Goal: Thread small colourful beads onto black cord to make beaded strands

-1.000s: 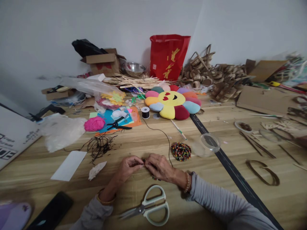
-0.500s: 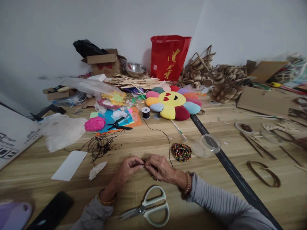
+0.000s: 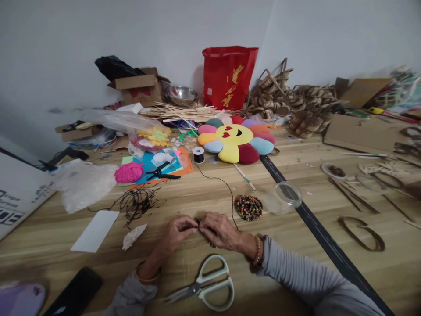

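My left hand (image 3: 180, 229) and my right hand (image 3: 219, 229) meet above the table, fingertips pinched close together. Between them shows a bit of a string of small dark and coloured beads (image 3: 198, 222); more of its beads peek out under my right palm. Most of that string is hidden by my fingers. A thin black cord (image 3: 222, 180) runs from a spool (image 3: 198, 155) towards my right hand. Just beyond that hand lies a coil of multicoloured beads (image 3: 249, 207). Scissors with pale handles (image 3: 215, 275) rest partly spread on the table, nearer to me than both hands.
To the left are a black cord tangle (image 3: 137, 202), white paper (image 3: 95, 231), crumpled tissue (image 3: 133, 237) and a black phone (image 3: 75, 293). A flower cushion (image 3: 236, 138) and red bag (image 3: 229, 78) stand behind. At right are a clear round container (image 3: 288, 194) and a brown strip loop (image 3: 362, 232).
The view has shifted slightly. Both hands stay pinched together at the beads in nearly the same place, and nothing on the table has visibly been moved.
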A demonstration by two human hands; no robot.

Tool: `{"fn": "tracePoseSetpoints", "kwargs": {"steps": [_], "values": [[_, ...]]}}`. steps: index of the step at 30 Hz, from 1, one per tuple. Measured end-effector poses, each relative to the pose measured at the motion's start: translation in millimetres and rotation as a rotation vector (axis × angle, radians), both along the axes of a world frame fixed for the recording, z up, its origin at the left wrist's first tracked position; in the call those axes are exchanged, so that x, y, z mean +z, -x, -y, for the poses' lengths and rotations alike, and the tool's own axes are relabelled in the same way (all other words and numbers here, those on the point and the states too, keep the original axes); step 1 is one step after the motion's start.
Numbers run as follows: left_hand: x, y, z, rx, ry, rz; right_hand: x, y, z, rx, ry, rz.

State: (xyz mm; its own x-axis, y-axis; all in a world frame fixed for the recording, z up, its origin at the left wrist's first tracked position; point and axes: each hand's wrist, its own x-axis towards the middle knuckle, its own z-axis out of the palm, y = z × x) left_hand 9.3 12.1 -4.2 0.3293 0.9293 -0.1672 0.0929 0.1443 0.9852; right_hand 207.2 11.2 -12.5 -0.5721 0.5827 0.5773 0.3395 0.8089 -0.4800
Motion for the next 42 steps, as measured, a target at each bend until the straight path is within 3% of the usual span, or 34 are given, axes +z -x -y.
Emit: {"fn": "tracePoseSetpoints", "kwargs": {"steps": [19, 28, 42], "values": [[-2.1, -0.4, 0.0, 0.014, -0.055, -0.052, -5.1, -2.3, -2.5, 0.014, 0.005, -0.064], [6.7, -0.2, -0.2, -0.045, -0.083, -0.135, -1.9, -2.4, -3.3, 0.015, 0.013, -0.047], [-0.6, 5.0, -1.9, -0.020, -0.022, -0.099, 1.4, -2.2, 1.4, 0.003, 0.043, -0.047]]}}
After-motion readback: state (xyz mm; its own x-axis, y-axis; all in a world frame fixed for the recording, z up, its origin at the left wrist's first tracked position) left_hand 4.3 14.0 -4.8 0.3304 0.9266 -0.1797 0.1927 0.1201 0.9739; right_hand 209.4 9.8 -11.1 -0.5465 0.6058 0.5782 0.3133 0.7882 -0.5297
